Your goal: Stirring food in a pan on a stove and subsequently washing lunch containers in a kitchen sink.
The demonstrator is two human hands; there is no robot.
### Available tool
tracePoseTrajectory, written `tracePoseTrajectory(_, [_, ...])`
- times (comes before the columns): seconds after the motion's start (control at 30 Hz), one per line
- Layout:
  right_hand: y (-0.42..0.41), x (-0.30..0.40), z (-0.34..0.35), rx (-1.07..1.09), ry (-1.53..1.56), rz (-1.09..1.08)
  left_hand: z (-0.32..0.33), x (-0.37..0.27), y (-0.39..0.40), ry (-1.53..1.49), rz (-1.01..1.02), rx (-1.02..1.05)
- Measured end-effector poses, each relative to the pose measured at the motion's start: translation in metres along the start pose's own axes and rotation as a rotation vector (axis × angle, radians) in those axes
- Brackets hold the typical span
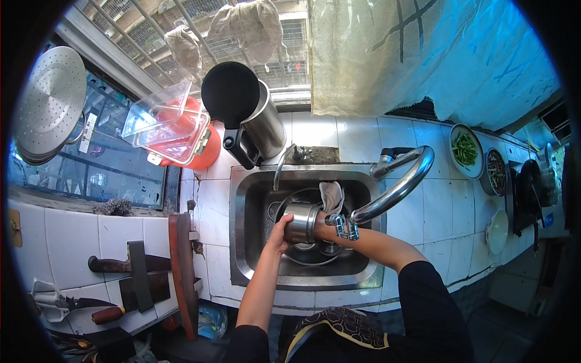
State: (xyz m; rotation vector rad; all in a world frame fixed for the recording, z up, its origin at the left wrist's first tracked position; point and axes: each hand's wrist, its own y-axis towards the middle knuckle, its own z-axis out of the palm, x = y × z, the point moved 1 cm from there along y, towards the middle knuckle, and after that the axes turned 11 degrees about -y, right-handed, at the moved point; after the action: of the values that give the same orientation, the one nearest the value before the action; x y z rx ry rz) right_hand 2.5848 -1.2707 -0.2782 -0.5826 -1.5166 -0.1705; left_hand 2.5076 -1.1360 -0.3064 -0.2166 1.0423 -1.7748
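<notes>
Over the stainless steel sink, my left hand grips the outside of a cylindrical stainless steel container lying on its side. My right hand reaches into the container's mouth; its fingers are hidden inside. Beneath them a large metal basin with smaller metal items in it rests in the sink. A pale cloth hangs over the basin's far rim. The curved chrome faucet arches above my right forearm.
Behind the sink stands a steel kettle with a black lid, beside a red container. Knives and a wooden board are at left. At right are a plate of green vegetables, another bowl and an empty bowl.
</notes>
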Motion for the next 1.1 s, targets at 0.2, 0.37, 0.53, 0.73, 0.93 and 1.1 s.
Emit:
tracePoseTrajectory(0.2, [0.015,0.014,-0.003,0.01,0.38,0.301,-0.01,0.01,0.01,-0.113,0.129,-0.054])
tracePoseTrajectory(0.37, [0.018,-0.07,-0.014,-0.182,1.076,0.617,-0.012,0.028,0.009,-0.236,-0.015,-0.049])
tracePoseTrajectory(0.53, [0.019,-0.071,0.031,-0.026,0.105,0.426,-0.028,0.022,0.028,-0.249,-0.067,-0.083])
tracePoseTrajectory(0.73, [0.023,-0.075,0.031,0.002,-0.838,0.446,-0.027,0.026,0.041,-0.194,0.087,-0.364])
tracePoseTrajectory(0.93, [0.029,-0.19,0.031,-0.524,0.268,0.529,-0.018,0.073,0.065,0.78,0.718,-0.339])
tracePoseTrajectory(1.1, [0.027,-0.159,0.023,-0.409,0.792,0.539,-0.024,0.036,0.065,0.836,0.731,-0.312])
